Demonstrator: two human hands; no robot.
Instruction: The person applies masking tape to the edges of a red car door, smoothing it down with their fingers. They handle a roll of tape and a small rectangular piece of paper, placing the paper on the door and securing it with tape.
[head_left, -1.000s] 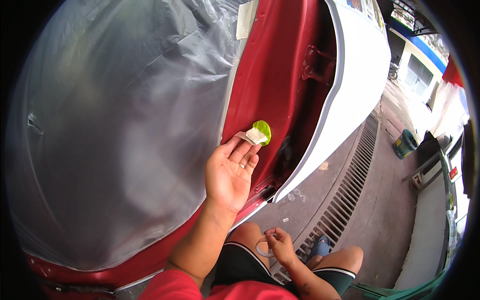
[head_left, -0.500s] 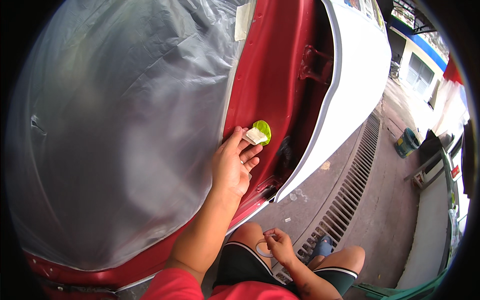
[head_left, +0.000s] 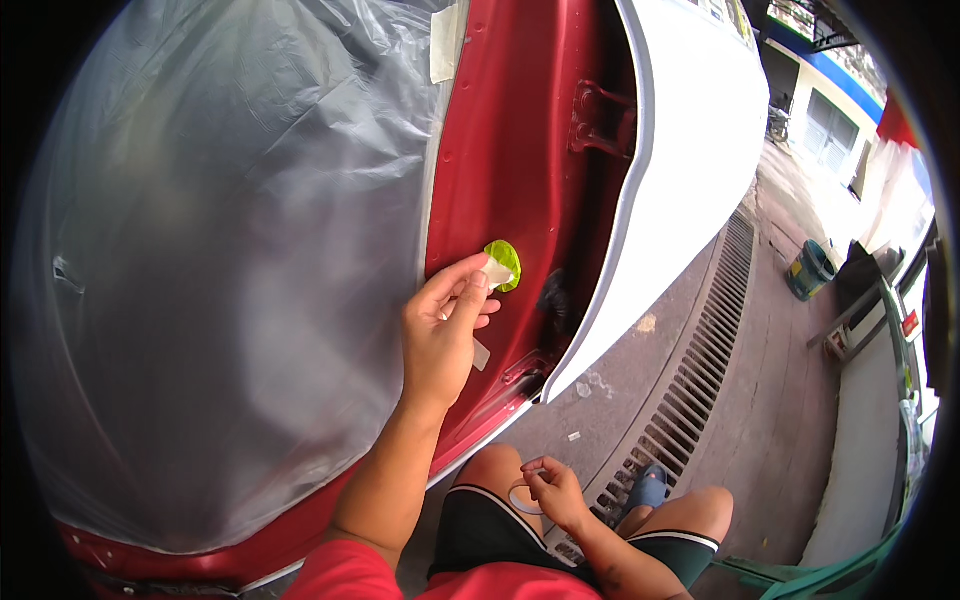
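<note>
My left hand (head_left: 447, 318) reaches up to the red car body panel (head_left: 500, 150). Its thumb and fingers are closed on a short piece of masking tape (head_left: 497, 272), which lies partly over a bright green round patch (head_left: 510, 262) on the panel. Below these fingers, a small beige tape scrap (head_left: 482, 356) shows at the panel. Down by my knees, my right hand (head_left: 562, 494) is closed with a thin pale tape roll (head_left: 522, 504) hanging from its fingers. Cloudy plastic sheeting (head_left: 250, 300) covers the opening left of the panel, its edge held by masking tape (head_left: 444, 45).
A white curved car panel (head_left: 690, 150) stands out to the right of the red frame. Beneath runs a floor drain grate (head_left: 705, 375). A dark bucket (head_left: 811, 271) and a green metal frame (head_left: 893, 330) are farther right.
My left fingers have gone from loosely spread to pinched on the masking tape piece at the green patch. The view has shifted slightly; my right hand still holds the tape roll.
</note>
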